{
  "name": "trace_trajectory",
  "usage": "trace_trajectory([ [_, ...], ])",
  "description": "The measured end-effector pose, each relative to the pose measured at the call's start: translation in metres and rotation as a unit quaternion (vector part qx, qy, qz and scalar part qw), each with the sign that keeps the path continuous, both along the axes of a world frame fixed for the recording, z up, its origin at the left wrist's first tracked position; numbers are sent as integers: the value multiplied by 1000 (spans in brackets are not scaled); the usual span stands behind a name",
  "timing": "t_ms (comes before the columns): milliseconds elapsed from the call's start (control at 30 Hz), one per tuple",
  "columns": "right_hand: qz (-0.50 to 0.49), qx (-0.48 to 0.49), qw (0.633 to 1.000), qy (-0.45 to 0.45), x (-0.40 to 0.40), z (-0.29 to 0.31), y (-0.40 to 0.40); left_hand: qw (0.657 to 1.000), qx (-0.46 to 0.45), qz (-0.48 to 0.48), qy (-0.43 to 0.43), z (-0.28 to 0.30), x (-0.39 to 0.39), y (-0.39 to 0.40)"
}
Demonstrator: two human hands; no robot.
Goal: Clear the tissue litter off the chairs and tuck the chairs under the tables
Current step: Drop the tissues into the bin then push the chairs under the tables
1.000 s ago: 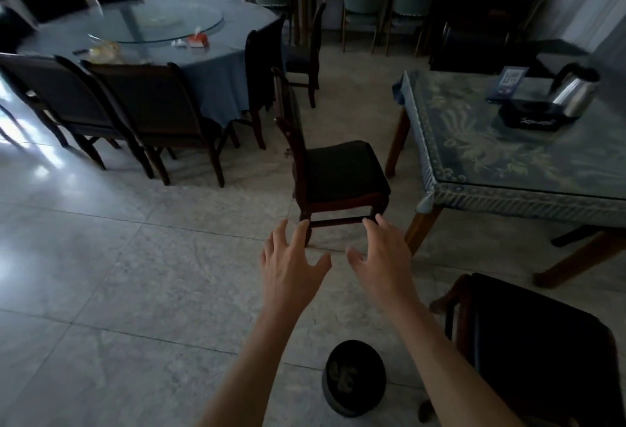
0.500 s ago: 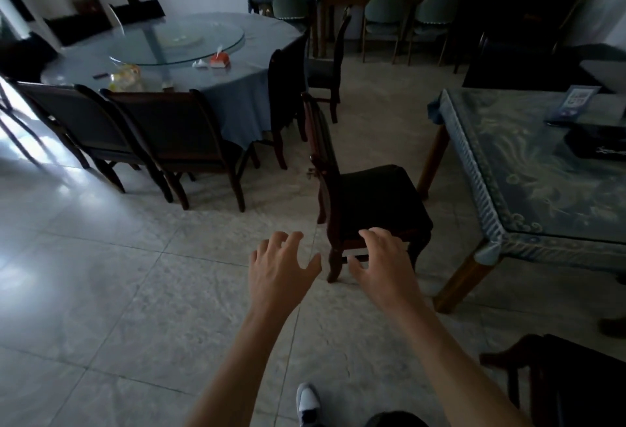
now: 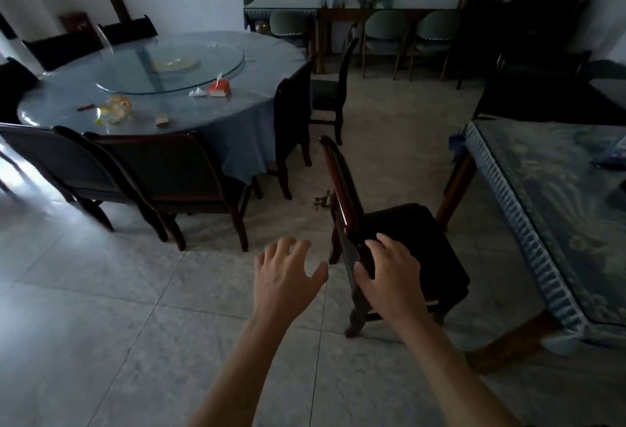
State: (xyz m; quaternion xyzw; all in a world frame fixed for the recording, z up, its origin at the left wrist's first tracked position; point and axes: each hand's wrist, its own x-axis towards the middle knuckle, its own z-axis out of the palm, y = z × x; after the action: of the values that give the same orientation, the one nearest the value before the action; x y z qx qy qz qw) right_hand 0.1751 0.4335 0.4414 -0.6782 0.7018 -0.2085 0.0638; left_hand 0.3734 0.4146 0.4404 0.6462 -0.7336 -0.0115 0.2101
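The right hand (image 3: 389, 277) grips the chair (image 3: 406, 240) by its back, probably to push it under the table (image 3: 528, 196). The left hand (image 3: 286, 274) hovers beside it, fingers spread, holding nothing.

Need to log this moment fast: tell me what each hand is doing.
Left hand: open, fingers spread, holding nothing, over the floor.
Right hand: gripping the back of the chair by its top edge.
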Motion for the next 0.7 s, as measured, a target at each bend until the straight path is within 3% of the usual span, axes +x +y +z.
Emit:
trace_trajectory([
  [433,-109,26,994,6,100,-10,-165,988,-3,-152,-26,-12,89,-223],
  [700,-204,38,978,-7,113,-10,-227,972,48,-229,-28,-9,94,-319],
])
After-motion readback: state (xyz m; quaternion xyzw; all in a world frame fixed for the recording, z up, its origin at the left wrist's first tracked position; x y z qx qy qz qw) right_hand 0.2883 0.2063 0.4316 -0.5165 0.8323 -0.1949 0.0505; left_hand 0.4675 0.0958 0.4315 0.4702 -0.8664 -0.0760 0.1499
